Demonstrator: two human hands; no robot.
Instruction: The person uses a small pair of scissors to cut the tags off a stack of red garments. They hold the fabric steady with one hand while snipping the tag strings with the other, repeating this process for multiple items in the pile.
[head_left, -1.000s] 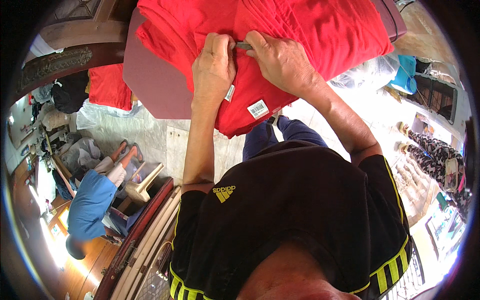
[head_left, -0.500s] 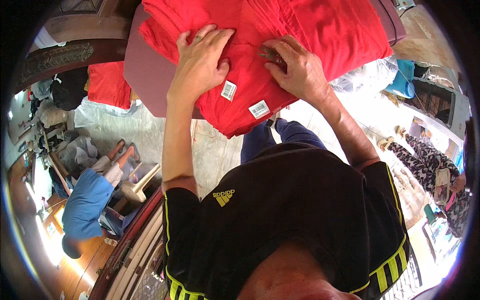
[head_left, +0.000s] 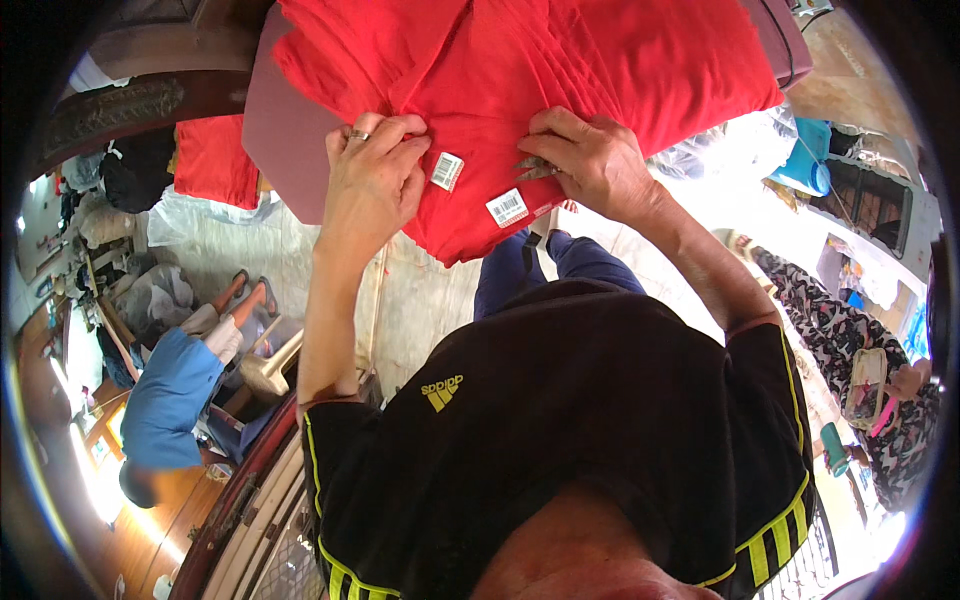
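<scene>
Red cloth (head_left: 640, 60) lies in folds over a padded mauve surface and hangs over its near edge. Two white barcode labels, the left label (head_left: 447, 171) and the right label (head_left: 507, 208), are on its near corner. My left hand (head_left: 378, 175), with a ring on one finger, has its fingers curled and pinching a fold of the cloth left of the labels. My right hand (head_left: 595, 160) is closed around a small metal tool (head_left: 536, 168), which looks like thread snips, and rests against the cloth. Most of this tool is hidden by the fingers.
The mauve padded surface (head_left: 285, 150) shows at the left. Beyond it are another red cloth (head_left: 215, 165) and clear plastic wrapping. A blue bin (head_left: 803, 158) stands at the right. One person (head_left: 170, 395) in blue is at the left, another (head_left: 850, 350) in patterned clothes at the right.
Both hands have come nearer to me. My left fingers, spread over the cloth before, are now curled into it. The labels have shifted slightly left, and the person at the right has come closer.
</scene>
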